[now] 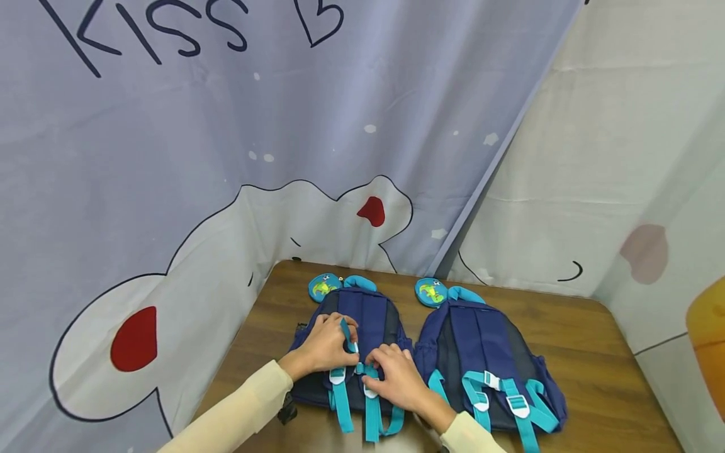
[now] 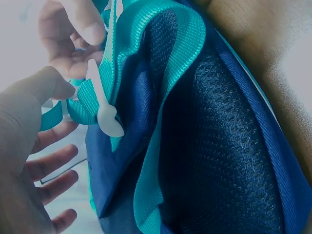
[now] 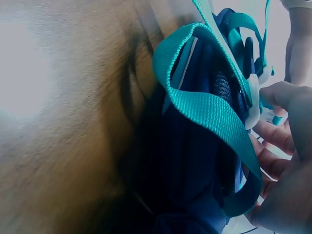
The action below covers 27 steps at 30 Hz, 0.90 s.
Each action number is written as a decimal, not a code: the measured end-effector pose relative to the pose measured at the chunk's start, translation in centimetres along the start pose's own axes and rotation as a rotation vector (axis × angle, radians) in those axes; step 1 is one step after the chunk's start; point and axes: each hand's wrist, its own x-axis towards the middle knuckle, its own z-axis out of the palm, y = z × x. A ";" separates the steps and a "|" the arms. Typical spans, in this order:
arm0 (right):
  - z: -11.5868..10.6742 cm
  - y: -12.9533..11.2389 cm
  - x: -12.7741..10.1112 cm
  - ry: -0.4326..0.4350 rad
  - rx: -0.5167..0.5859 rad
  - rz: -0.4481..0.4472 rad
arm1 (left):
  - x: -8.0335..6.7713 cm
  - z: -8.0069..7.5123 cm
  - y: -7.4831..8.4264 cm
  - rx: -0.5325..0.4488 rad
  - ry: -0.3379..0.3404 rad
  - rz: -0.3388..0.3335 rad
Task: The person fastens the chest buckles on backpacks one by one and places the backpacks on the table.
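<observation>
Two hands meet at the middle of the left backpack (image 1: pixel 357 327), which lies back-side up on a brown wooden table (image 1: pixel 566 333) with its long axis running away from the person, its teal straps trailing toward the near edge. The left hand (image 1: pixel 327 343) rests on the left shoulder strap, fingers curled around a narrow teal strap (image 1: pixel 350 335) that runs across the pack between the two shoulder straps. The right hand (image 1: pixel 396 376) lies just beside it on the right shoulder strap, fingers bent down over the white buckle (image 1: pixel 369 391) area; whether they actually pinch anything cannot be told from the head view. In the left wrist view a thumb presses the teal webbing (image 2: pixel 87 97) beside a white plastic clip (image 2: pixel 105 109). The narrow strap lies crosswise between the two hands, its free end nearer the left. A second, matching backpack (image 1: pixel 487 358) lies untouched just to the right, its own chest strap already joined across. A printed cartoon curtain (image 1: pixel 170 157) hangs behind.
</observation>
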 end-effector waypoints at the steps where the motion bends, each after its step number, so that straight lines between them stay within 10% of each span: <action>1: 0.1 0.0 0.2 -0.004 0.003 0.003 | 0.0 0.0 0.0 -0.003 0.000 -0.004; 27: 1.2 -0.9 2.5 -0.081 -0.042 0.134 | -0.3 -0.4 -1.0 -0.040 0.035 -0.020</action>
